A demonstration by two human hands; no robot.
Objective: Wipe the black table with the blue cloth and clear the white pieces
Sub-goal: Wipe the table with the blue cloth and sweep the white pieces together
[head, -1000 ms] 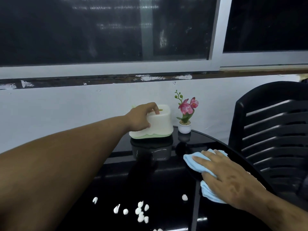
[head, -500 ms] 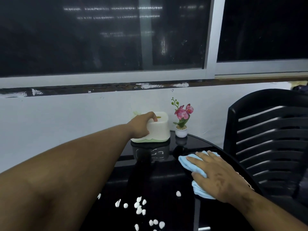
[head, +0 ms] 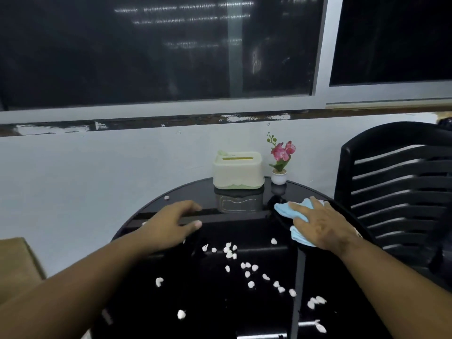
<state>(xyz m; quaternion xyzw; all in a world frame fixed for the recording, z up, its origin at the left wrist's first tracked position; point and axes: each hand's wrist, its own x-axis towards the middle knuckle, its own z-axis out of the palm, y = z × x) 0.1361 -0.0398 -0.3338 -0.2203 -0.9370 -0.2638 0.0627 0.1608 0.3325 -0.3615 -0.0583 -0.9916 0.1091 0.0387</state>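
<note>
table [head: 171,302] glossy black | cloth [head: 285,208] pale blue | pieces [head: 230,253] white | chair [head: 396,192] black, slatted | flower [head: 282,151] pink

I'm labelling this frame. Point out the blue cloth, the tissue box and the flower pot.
blue cloth [head: 285,209]: head view, exposed far corner.
tissue box [head: 237,173]: head view, front wall.
flower pot [head: 279,178]: head view, white pot body.

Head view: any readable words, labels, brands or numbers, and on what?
None can be read.
Tissue box: plain, no print visible.
Flower pot: plain white.
Blue cloth, chair, black table: no markings.
Window: only blurred light reflections, no text.
</note>
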